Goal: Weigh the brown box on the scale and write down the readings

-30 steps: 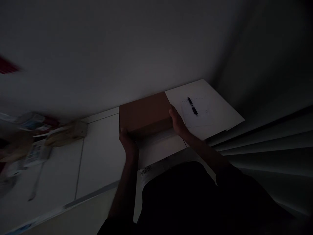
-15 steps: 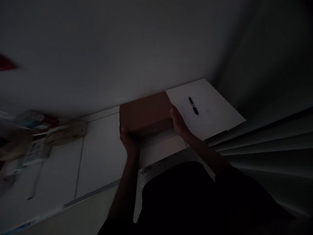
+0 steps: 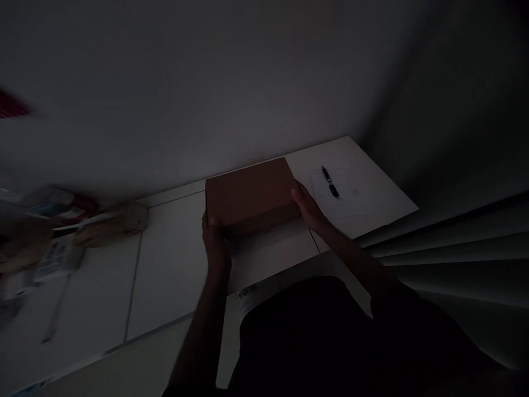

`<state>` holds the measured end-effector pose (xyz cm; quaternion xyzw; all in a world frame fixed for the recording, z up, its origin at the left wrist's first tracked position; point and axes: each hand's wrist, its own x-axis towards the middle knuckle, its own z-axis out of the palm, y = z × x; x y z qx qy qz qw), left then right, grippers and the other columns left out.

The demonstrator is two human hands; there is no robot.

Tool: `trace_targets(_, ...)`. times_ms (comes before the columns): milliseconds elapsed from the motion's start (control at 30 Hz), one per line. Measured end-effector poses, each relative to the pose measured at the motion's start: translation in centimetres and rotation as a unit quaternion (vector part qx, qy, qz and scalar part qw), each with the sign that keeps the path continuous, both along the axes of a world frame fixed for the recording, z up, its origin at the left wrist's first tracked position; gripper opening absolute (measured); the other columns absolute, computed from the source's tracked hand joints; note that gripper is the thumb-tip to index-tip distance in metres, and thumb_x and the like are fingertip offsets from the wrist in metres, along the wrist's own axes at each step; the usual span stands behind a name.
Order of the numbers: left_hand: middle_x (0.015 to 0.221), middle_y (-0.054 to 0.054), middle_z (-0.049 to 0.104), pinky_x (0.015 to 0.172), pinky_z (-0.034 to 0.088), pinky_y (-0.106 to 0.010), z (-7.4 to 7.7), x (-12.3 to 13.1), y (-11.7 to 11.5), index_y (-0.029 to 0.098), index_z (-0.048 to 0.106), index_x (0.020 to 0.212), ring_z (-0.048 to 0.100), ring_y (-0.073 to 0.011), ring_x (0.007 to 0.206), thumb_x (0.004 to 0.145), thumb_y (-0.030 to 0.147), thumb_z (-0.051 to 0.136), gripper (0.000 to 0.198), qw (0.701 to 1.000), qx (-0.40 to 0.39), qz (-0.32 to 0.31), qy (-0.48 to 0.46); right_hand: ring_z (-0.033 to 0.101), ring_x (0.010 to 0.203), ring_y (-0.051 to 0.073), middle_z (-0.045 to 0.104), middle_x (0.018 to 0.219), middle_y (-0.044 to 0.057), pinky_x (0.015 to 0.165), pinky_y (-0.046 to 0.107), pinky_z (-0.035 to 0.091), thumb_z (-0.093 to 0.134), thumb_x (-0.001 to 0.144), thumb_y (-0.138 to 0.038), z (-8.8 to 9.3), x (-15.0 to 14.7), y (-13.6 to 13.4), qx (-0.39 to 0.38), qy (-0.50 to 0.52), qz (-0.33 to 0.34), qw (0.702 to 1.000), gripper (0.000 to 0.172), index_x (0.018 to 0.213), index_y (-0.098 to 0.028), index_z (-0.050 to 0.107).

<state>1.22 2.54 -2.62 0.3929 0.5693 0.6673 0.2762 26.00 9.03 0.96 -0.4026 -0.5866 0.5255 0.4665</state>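
Note:
A brown cardboard box (image 3: 252, 193) is held between my two hands over the white tabletop (image 3: 264, 259). My left hand (image 3: 214, 240) grips its left end, thumb on the near face and fingers round the side. At the right end my right hand (image 3: 306, 207) is closed on the box in the same way. Whether the box's underside touches the table is hidden. Just right of the box lies a sheet of white paper (image 3: 345, 201), with a black pen (image 3: 330, 182) on top of it.
Blurred packages, among them a tan paper bag (image 3: 111, 223), are piled at the table's left end. A pale wall (image 3: 231, 82) rises behind the table. Dark curtain folds (image 3: 454, 237) hang along the right side. The light is very dim.
The box and both hands sit slightly further right and lower in the view. The paper and pen have also shifted a little with the camera. Both hands still hold the box.

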Motion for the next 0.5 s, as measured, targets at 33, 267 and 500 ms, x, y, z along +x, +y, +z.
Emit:
trace_targets(33, 0.145, -0.010, 0.063, 0.116, 0.044, -0.042, 0.2, -0.3, 0.0, 0.026, 0.064, 0.137, 0.054, -0.0304, 0.140, 0.088, 0.067, 0.061, 0.063, 1.000, -0.001, -0.008, 0.004, 0.047, 0.148, 0.029, 0.053, 0.159, 0.007, 0.127, 0.051, 0.035, 0.047, 0.090, -0.083, -0.1, 0.1, 0.2, -0.003, -0.001, 0.002, 1.000, 0.084, 0.154, -0.030, 0.048)
trace_targets(267, 0.116, -0.012, 0.074, 0.085, 0.054, -0.036, 3.2, -3.9, 0.2, 0.022, 0.068, 0.120, 0.069, -0.0269, 0.110, 0.087, 0.066, 0.060, 0.055, 1.000, -0.009, 0.015, -0.008, 0.059, 0.132, 0.028, 0.064, 0.139, 0.010, 0.114, 0.051, 0.046, 0.039, 0.087, -0.088, 0.3, 1.8, 3.2, 0.012, -0.030, -0.071, 0.997, 0.077, 0.134, -0.030, 0.058)
trace_targets(500, 0.069, -0.004, 0.063, 0.053, 0.035, -0.027, 4.5, -7.3, 2.6, 0.017, 0.066, 0.077, 0.053, -0.0150, 0.059, 0.083, 0.044, 0.059, 0.029, 0.998, -0.041, 0.013, 0.055, 0.046, 0.068, 0.016, 0.046, 0.072, 0.000, 0.067, 0.030, 0.044, 0.045, 0.094, -0.067, 1.5, 2.0, 8.4, 0.042, -0.065, -0.130, 0.989, 0.045, 0.076, -0.025, 0.045)
